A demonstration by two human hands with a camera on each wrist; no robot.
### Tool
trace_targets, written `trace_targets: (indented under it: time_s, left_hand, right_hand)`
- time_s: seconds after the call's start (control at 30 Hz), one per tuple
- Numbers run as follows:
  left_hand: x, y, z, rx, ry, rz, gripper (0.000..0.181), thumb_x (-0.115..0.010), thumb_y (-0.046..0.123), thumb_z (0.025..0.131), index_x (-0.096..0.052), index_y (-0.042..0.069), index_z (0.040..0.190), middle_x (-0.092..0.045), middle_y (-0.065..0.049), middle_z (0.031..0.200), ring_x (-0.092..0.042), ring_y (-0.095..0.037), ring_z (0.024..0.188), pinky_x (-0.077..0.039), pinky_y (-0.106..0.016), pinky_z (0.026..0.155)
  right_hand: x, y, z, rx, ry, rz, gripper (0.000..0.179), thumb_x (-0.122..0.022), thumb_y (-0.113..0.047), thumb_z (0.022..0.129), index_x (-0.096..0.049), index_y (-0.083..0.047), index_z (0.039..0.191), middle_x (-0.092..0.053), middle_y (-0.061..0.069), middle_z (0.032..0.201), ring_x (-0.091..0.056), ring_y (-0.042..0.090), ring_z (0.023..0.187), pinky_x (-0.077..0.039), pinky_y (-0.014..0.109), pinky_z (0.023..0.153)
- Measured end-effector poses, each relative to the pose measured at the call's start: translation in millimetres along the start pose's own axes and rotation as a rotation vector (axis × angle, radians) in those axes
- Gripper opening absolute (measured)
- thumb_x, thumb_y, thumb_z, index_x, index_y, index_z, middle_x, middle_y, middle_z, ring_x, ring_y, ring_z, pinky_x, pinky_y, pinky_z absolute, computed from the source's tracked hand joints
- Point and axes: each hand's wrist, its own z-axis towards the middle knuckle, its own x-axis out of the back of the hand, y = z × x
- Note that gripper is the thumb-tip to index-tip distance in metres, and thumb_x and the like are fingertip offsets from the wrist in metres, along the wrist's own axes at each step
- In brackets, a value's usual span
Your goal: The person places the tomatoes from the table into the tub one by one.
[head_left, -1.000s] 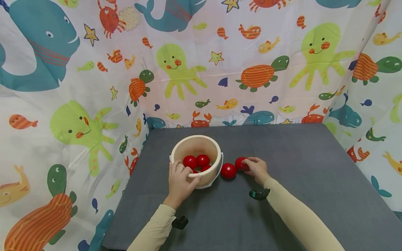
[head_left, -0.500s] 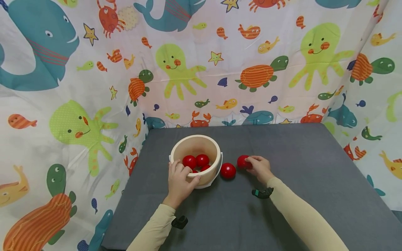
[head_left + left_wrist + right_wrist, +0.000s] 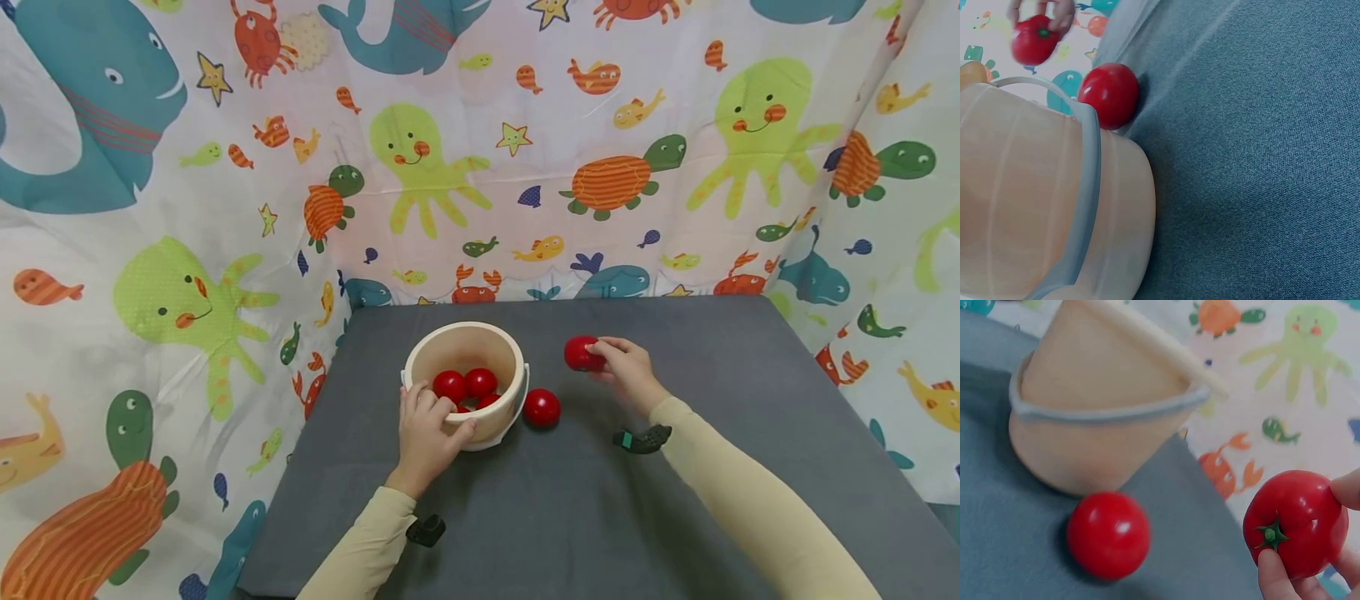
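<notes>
My right hand (image 3: 628, 373) holds a red tomato (image 3: 582, 353) between thumb and fingers, raised over the table to the right of the bucket. Its green stem (image 3: 1270, 535) shows in the right wrist view. My left hand (image 3: 429, 435) grips the near-left rim of a cream bucket (image 3: 501, 347), thumb outside and fingertips over the edge. Inside the bucket lie several red tomatoes (image 3: 481, 382), partly hidden by the rim and my left fingers. Another tomato (image 3: 542, 408) rests on the table close by the bucket's right side.
The bucket's pale handle (image 3: 521, 410) hangs down along its right side. Dark grey cloth covers the table (image 3: 705, 375). Behind it and at both sides hangs a curtain (image 3: 450, 192) printed with sea animals.
My right hand has lifted the tomato up from beside the other one, and moved it slightly right and away. The left hand stays on the bucket's rim.
</notes>
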Motion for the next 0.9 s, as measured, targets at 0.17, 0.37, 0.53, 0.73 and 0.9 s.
trace_targets:
  time_s: [0.17, 0.37, 0.53, 0.73, 0.9]
  left_hand:
    - [-0.6, -1.2, 0.0, -0.012, 0.004, -0.012, 0.029, -0.069, 0.042, 0.081, -0.062, 0.014, 0.078, -0.061, -0.01, 0.085, -0.058, -0.043, 0.12, -0.03, -0.082, 0.106]
    - [0.1, -0.2, 0.2, -0.029, 0.03, -0.017, 0.028, -0.069, 0.041, 0.08, -0.061, 0.014, 0.077, -0.06, -0.01, 0.083, -0.058, -0.044, 0.118, -0.031, -0.083, 0.104]
    - [0.5, 0.4, -0.6, -0.015, 0.015, -0.014, 0.028, -0.07, 0.041, 0.08, -0.062, 0.014, 0.078, -0.061, -0.01, 0.084, -0.058, -0.043, 0.119, -0.031, -0.083, 0.105]
    - [0.2, 0.2, -0.8, -0.013, 0.014, -0.015, 0.028, -0.071, 0.041, 0.079, -0.063, 0.014, 0.077, -0.061, -0.01, 0.084, -0.057, -0.044, 0.119, -0.03, -0.083, 0.106]
    - [0.5, -0.3, -0.6, -0.02, 0.023, -0.025, 0.029, -0.07, 0.041, 0.08, -0.062, 0.014, 0.078, -0.061, -0.01, 0.084, -0.059, -0.045, 0.117, -0.03, -0.083, 0.105]
  right_hand:
    - [-9.0, -31.1, -8.8, 0.037, -0.044, -0.009, 0.058, -0.062, -0.026, 0.1, -0.041, -0.006, 0.15, -0.041, 0.017, 0.157, -0.063, 0.02, 0.109, -0.054, 0.035, 0.099]
    - [-29.3, -61.2, -18.0, 0.07, -0.091, -0.022, 0.056, -0.063, -0.025, 0.1, -0.043, -0.008, 0.15, -0.045, 0.015, 0.155, -0.06, 0.024, 0.116, -0.057, 0.03, 0.095]
    - [-52.5, -73.5, -23.7, 0.08, -0.098, -0.034, 0.053, -0.063, -0.023, 0.1, -0.046, -0.009, 0.148, -0.047, 0.016, 0.153, -0.06, 0.029, 0.122, -0.054, 0.038, 0.103]
    - [-82.9, -79.3, -28.8, 0.09, -0.125, -0.022, 0.05, -0.064, -0.02, 0.098, -0.049, -0.008, 0.145, -0.051, 0.016, 0.149, -0.062, 0.031, 0.122, -0.054, 0.042, 0.103]
    - [-107.9, -77.6, -32.8, 0.103, -0.162, -0.009, 0.048, -0.066, -0.018, 0.096, -0.053, -0.007, 0.141, -0.054, 0.016, 0.145, -0.063, 0.031, 0.12, -0.056, 0.041, 0.1]
